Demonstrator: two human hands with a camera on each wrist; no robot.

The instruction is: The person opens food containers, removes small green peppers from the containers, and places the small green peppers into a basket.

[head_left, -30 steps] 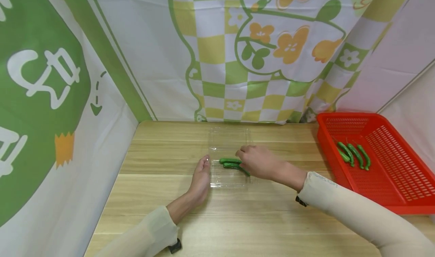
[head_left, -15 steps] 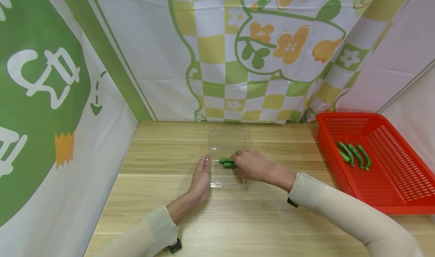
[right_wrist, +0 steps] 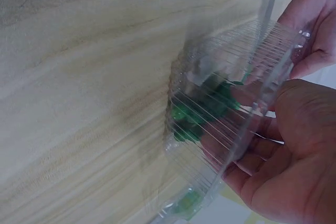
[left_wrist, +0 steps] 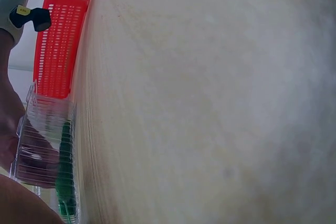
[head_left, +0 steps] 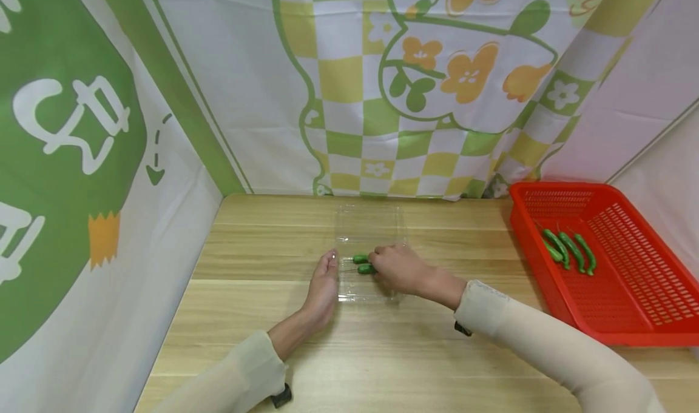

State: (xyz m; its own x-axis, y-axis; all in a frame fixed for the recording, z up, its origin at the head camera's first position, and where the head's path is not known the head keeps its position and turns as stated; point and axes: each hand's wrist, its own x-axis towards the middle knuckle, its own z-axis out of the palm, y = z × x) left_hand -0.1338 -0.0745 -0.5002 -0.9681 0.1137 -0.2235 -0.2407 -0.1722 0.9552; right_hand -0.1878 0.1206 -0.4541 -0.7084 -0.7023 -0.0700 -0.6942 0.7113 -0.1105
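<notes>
A clear plastic hinged box (head_left: 357, 292) lies on the table with its lid (head_left: 368, 222) folded back. My left hand (head_left: 322, 292) rests along the box's left side, fingers mostly straight against the wall. Over the tray, my right hand (head_left: 401, 267) pinches a green chili pepper (head_left: 366, 268) with its stem toward the left. Just behind it lies another green chili pepper (head_left: 360, 259), partly covered by the fingers. Seen from the right wrist, my right thumb and fingers reach into the box around green chili peppers (right_wrist: 191, 114), blurred by the ribbed plastic.
To the right stands a red perforated basket (head_left: 611, 298) holding several green chili peppers (head_left: 570, 252). Printed curtains (head_left: 377, 116) hang along the table's back edge and left side. Wooden tabletop (head_left: 426, 364) extends in front of the box.
My right hand has moved left and slightly down over the tray, covering more of both peppers. The nearer pepper's stem end has shifted slightly toward me. My left hand has stayed in place.
</notes>
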